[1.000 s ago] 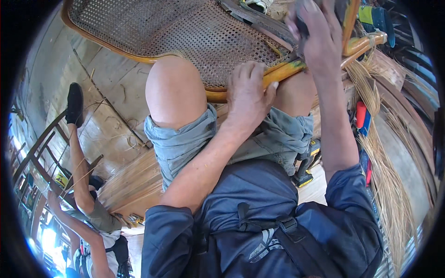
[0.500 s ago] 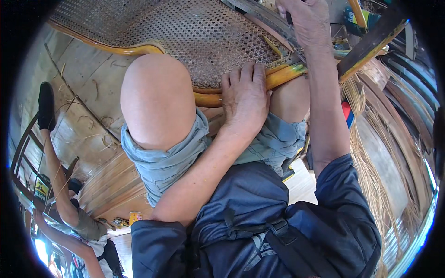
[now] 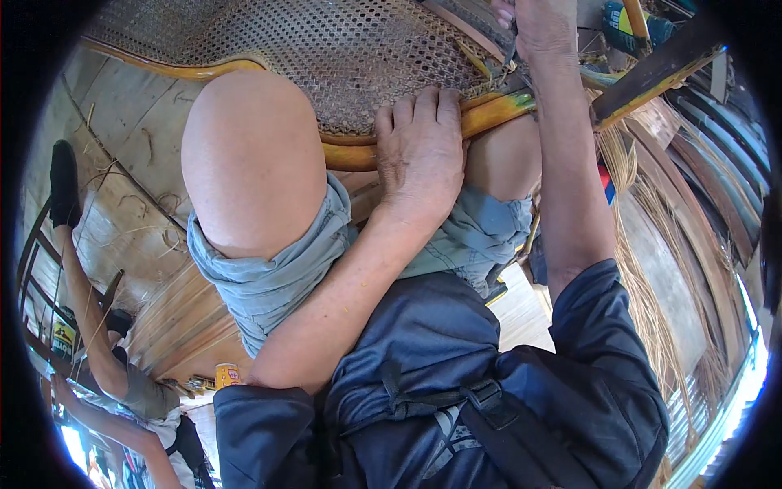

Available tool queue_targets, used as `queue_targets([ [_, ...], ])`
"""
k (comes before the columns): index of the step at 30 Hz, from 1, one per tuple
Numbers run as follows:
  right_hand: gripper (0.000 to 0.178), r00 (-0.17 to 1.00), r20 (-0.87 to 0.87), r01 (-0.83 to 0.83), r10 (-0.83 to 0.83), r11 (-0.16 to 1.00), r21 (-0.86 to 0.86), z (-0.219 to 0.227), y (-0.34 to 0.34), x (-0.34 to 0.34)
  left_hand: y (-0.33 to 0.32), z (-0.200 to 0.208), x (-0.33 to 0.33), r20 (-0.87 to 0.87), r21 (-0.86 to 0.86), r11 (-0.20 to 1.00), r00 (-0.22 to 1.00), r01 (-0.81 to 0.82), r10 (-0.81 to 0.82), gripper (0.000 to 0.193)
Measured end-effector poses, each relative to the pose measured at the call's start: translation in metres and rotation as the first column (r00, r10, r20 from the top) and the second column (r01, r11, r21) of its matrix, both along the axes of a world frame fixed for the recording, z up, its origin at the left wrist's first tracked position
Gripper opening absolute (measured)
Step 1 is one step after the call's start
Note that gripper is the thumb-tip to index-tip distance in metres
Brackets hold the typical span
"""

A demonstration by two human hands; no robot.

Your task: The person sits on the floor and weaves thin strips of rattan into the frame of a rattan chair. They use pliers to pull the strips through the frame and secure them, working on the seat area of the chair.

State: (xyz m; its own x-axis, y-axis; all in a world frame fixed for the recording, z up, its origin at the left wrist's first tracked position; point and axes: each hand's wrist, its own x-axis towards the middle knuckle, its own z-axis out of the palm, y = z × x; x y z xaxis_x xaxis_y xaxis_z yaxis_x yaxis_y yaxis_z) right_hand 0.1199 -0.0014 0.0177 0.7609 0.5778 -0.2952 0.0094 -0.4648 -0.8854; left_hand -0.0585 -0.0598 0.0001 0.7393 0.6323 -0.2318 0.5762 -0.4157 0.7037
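Cane panel (image 3: pixel 326 49) just beyond the left hand (image 3: pixel 419 159), spreading away to its left, edged by a yellow rail (image 3: pixel 495 116) passing directly beneath the fingers. Left hand laid over this rail from the near side, four fingers slightly parted and stretched forward onto the weave; cannot tell whether gripping or merely pressing down. Rail close over the bare right thigh (image 3: pixel 505 163), just right of the same hand, and running behind the raised left knee (image 3: pixel 248 155), to its left. Right hand (image 3: pixel 544 24) farther out, near the panel's right end, partly cut off by the upper border; cannot tell how far closed or what, if anything, held.

Just right of the right forearm, dark wooden piece (image 3: pixel 652 77) with a yellow lower edge, slanting outward. Right of the right hand, dark green container (image 3: pixel 617 28). Nearer, on the same side, long bundle of pale strands (image 3: pixel 622 163) beside a red and blue object (image 3: pixel 607 184). Well left of both hands, another person's black shoe (image 3: pixel 65 183). Nearer than the left hand, near the left elbow, orange can (image 3: pixel 226 375).
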Motion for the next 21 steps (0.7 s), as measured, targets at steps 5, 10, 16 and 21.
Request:
queue_targets([
  [5,0.032,0.999,-0.041,0.008,-0.009,1.000,-0.023,0.001,0.002,-0.004,-0.002,-0.002,0.000,0.001,0.020,1.000,1.000,-0.004,0.004,0.055],
  [10,0.036,1.000,-0.008,-0.024,0.024,1.000,-0.003,-0.005,-0.001,0.003,0.001,0.004,0.001,-0.028,-0.017,1.000,0.999,0.016,-0.016,0.055],
  [16,0.036,0.994,0.083,-0.055,0.064,0.992,-0.109,0.001,0.007,-0.009,0.001,0.001,0.001,-0.049,-0.016,1.000,0.999,0.017,-0.017,0.054],
  [21,0.027,0.909,0.274,-0.284,0.315,0.948,-0.146,-0.011,0.002,-0.005,0.003,0.006,0.001,0.022,-0.025,1.000,1.000,0.019,-0.019,0.053],
])
